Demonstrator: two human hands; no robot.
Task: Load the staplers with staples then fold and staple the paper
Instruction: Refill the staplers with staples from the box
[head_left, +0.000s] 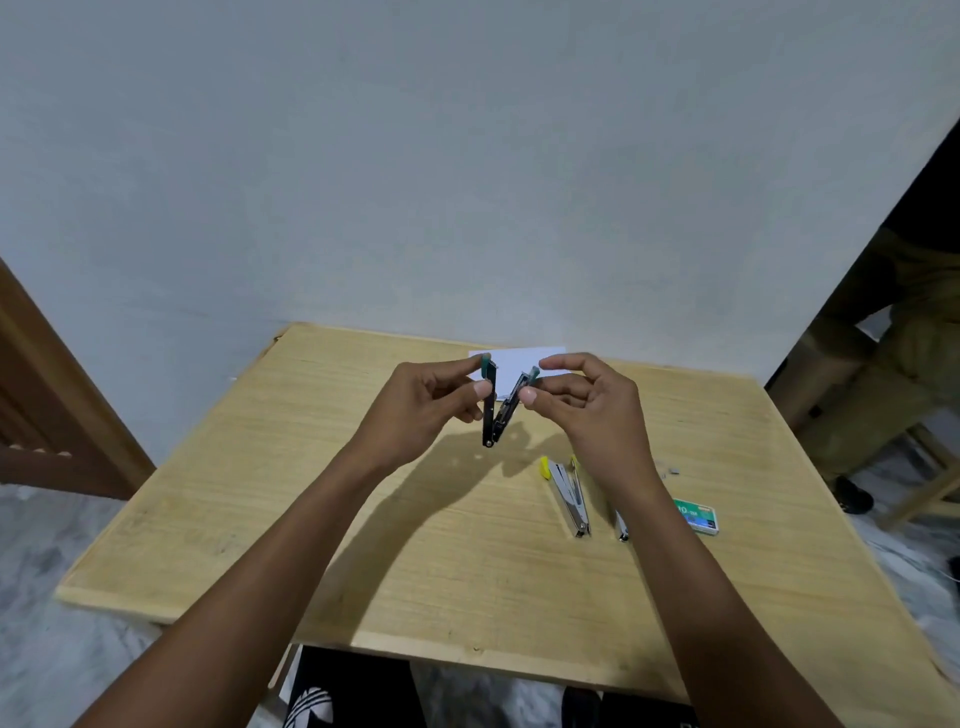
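Black stapler (493, 410): swung open in a V, hinge down, held in the air over the far middle of the table (311, 493).
Left hand (426, 405): pinches one arm's tip.
Right hand (587, 410): pinches the other tip, spare fingers loose.
Staple box (698, 515): near the right edge, past the yellow stapler (569, 493).
Paper (519, 358): at the far edge.
Risk: from where I stand, both pinches look slight. A sprung arm could snap onto a finger, or the stapler could drop.
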